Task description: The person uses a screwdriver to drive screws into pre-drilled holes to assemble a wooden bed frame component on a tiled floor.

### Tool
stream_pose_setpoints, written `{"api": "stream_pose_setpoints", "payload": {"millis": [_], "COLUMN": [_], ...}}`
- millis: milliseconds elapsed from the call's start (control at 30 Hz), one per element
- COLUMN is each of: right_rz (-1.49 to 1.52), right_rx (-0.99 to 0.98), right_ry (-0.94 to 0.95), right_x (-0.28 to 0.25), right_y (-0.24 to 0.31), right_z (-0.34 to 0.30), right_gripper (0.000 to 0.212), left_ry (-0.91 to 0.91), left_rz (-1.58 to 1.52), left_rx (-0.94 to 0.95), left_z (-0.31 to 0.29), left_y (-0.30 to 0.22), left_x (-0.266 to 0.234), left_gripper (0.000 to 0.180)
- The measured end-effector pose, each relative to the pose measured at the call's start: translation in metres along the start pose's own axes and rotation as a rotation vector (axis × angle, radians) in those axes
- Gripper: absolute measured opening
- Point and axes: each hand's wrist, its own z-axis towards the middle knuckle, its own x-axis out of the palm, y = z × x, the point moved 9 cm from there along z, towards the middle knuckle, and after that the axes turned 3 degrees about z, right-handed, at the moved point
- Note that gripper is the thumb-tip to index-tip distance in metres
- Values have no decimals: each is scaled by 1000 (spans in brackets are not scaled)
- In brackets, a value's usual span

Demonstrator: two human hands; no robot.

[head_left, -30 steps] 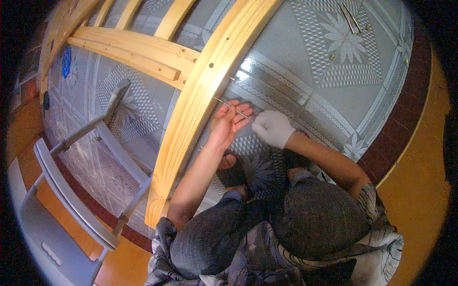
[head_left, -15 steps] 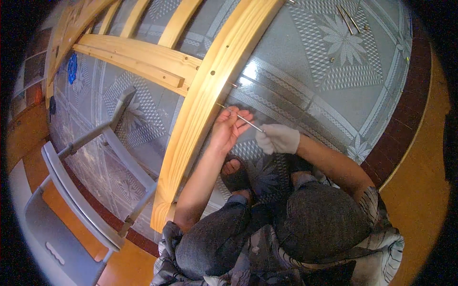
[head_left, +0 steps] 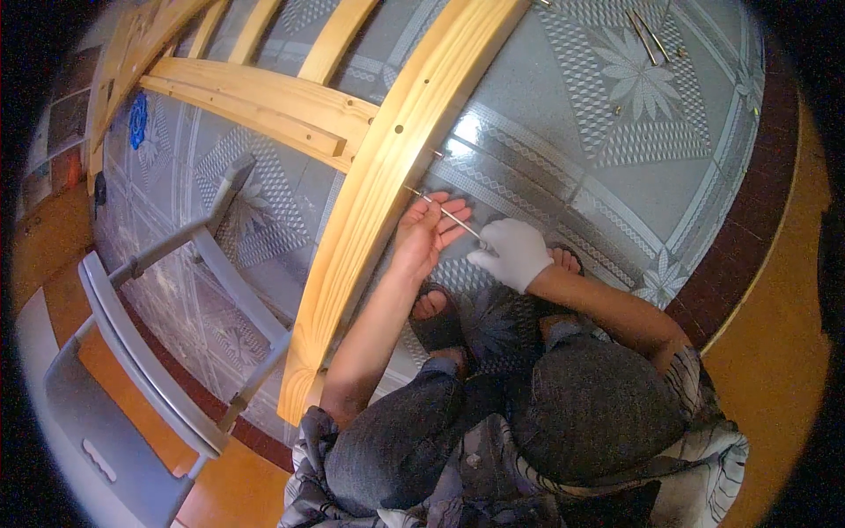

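Nearest, on the right of the rail (head_left: pixel 378 202), the person squats with knees bent and sandalled feet (head_left: pixel 436 317) flat on the patterned floor (head_left: pixel 634 167).

Just above the feet, the gloved right hand (head_left: pixel 510 253) sits a little off the rail's right face. Its fingertips are pinched on the outer end of a thin metal rod (head_left: pixel 444 209). The bare left hand (head_left: pixel 427 233) lies closer to the rail, almost against it. Its fingers are loosely curled with the thumb up beside the rod, steadying the middle rather than gripping hard. The rod slants from the glove up to the rail's side face, where its tip appears to meet the wood. Whether it has entered a hole cannot be told.

The step in hand looks like working this rod into the rail's side. The next move seems to call for keeping the rod square to the face, with the left hand guiding and the right hand turning or pushing it.

A short peg (head_left: pixel 437 153) juts from the same face a little farther up the rail, and a small hole (head_left: pixel 398 128) shows on top. Beyond, a crosspiece (head_left: pixel 255 106) joins the rail from the left. A grey folding chair (head_left: pixel 132 334) lies well left of the rail. Far to its right, loose metal pieces (head_left: pixel 647 35) rest on the floor.
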Motion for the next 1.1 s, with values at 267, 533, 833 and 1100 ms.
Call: {"api": "stream_pose_setpoints", "payload": {"millis": [267,533,833,1100], "right_rz": [1091,2322,2122,539], "right_rx": [743,1082,1453,330], "right_ry": [607,1052,334,-324], "right_x": [83,96,98,-1], "right_y": [-51,25,-14,-43], "right_z": [-28,-52,-46,-11], "right_gripper": [72,43,26,25], "left_ry": [37,1,31,2], "left_rz": [-79,1,-101,-180], "left_rx": [7,18,50,47], "left_z": [3,0,4,2], "left_y": [3,0,5,0], "left_x": [0,-3,2,7], "left_gripper": [16,15,16,19]}}
